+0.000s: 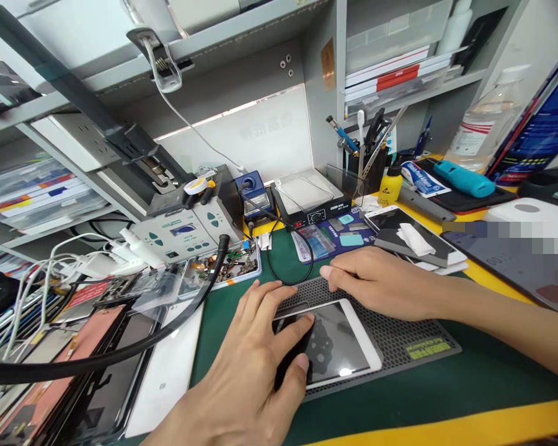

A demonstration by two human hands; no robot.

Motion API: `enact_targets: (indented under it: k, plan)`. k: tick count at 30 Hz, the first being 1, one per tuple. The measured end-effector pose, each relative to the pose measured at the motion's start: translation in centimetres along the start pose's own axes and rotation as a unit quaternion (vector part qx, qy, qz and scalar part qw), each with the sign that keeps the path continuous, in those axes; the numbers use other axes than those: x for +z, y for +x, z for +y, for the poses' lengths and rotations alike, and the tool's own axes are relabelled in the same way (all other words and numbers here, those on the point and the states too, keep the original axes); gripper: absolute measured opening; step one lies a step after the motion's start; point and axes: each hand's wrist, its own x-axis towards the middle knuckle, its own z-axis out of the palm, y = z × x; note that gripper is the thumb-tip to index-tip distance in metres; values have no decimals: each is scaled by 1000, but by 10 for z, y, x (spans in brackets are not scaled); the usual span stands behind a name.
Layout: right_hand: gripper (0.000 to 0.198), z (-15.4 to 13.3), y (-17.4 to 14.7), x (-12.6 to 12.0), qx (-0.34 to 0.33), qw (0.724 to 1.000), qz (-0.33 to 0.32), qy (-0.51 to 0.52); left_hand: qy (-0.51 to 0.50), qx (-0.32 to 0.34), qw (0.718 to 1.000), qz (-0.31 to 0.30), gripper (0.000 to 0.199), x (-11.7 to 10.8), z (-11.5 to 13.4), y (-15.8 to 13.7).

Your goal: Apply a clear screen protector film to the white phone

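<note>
A white-framed tablet (pixel 335 347) with a dark glass screen lies flat on a grey perforated mat (pixel 390 334). Round pale marks show on its glass. My left hand (pixel 265 353) is spread over the tablet's left side, its fingertips touching the screen and far edge. Just beyond the tablet's far right corner, my right hand (pixel 381 279) is low over the mat with its fingers curled in. Whatever those fingers may hold is hidden by the hand. A thin black cable (pixel 312 251) loops on the green work mat (pixel 246 266) behind both hands.
A thick black hose (pixel 167 337) crosses the left side, over stacked screens and panels. Behind stand a parts tray (pixel 227 263), a control unit (pixel 186 232) and a heating plate (pixel 311 192). Phones (pixel 413 238), a yellow bottle (pixel 390 184) and a tool holder (pixel 365 164) are at right.
</note>
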Motion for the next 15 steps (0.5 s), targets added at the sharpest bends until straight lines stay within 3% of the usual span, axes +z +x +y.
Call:
enact_targets:
  k: [15]
  plan:
    - [47,1,0,-1,-22,1000,12,11,12,61,998,3,50,-2,9,10]
